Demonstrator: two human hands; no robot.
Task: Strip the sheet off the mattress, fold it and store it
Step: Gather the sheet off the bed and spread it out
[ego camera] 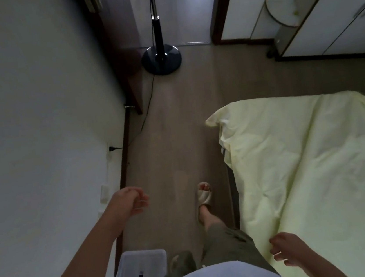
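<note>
Left hand [132, 201] out over the floor [172, 139] near the wall [34, 99], fingers loosely curled, holding nothing. Right hand [285, 251] low at the near edge of the bed, fingers loosely curled too, over the sheet [305, 157] but no clear grip on it; touching or just above, cannot tell. Sheet pale yellow, rumpled, spread across the mattress, its far-left corner loose and peaked, its left edge draped down the bed's side, a dark strip of bed [232, 189] showing beneath. One foot in a beige slipper [203, 196] planted just beside that strip. Bare wooden floor in a narrow lane between wall and bed, widening beyond the bed's far end. White plastic box [142, 272] on the floor near the left arm, against the skirting. Fan stand [161, 58] farther off by the doorway, its cord [144, 120] trailing along the wall to a plug [112, 149]. White cupboards [334, 16] along the far right.
</note>
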